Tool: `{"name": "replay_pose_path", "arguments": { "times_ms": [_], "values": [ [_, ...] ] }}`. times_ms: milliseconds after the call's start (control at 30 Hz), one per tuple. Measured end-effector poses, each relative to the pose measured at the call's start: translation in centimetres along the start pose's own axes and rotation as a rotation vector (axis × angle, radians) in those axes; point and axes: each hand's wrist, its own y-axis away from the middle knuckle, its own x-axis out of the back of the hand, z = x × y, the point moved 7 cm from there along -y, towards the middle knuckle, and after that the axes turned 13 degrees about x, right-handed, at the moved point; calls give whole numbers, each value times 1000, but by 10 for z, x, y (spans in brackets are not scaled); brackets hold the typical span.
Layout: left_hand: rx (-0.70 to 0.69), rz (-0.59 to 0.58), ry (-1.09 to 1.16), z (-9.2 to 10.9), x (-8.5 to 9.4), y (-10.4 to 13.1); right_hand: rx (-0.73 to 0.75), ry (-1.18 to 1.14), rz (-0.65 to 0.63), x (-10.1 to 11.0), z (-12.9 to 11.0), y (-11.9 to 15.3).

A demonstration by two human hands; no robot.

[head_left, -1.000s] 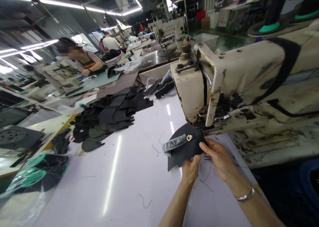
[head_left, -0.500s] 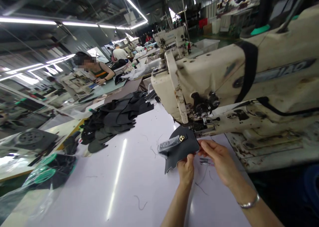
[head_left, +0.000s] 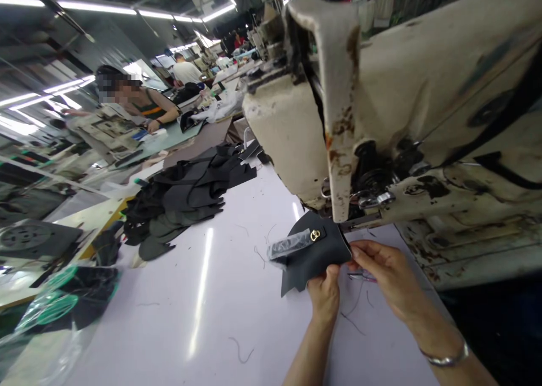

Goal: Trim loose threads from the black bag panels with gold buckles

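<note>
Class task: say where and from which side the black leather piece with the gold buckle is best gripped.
Grip the black leather piece at its bare near edge, from the worker's side, as the left hand and right hand do. Its far end sits under the sewing machine, and the wrapped strap covers the left.

A glossy white worktable spreads out left of the hands, catching streaks of the fluorescent tube lights that run along the dark ceiling. Further work benches recede beyond the hands, with more sewing machines on them. At the far end, what may be a green floor is too blurred to confirm.
</note>
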Motion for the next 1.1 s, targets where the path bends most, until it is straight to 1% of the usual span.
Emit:
{"name": "replay_pose_path", "arguments": {
  "times_ms": [133,200,333,500,667,767,867,967,1100],
  "values": [
    [8,-38,35,-1,-3,3,-35,-66,-19,-4,2,1],
    [40,-43,95,-3,-5,5,-36,-50,-27,-4,1,1],
    [89,-94,211,-4,-10,10,-50,5,-20,0,-3,2],
    [126,-116,252,-2,-8,13,-49,32,-89,3,-10,6],
    [164,-158,319,-3,-9,13,-77,53,-88,5,-9,9],
    [175,-152,314,-2,-9,14,-96,56,-71,5,-8,9],
    [177,-115,311,0,-8,16,-115,66,-73,4,-7,9],
    [187,-90,306,2,-8,18,-97,85,-115,2,-7,9],
    [208,-62,285,6,-9,20,-34,139,-178,-1,-11,8]
  ]
}}
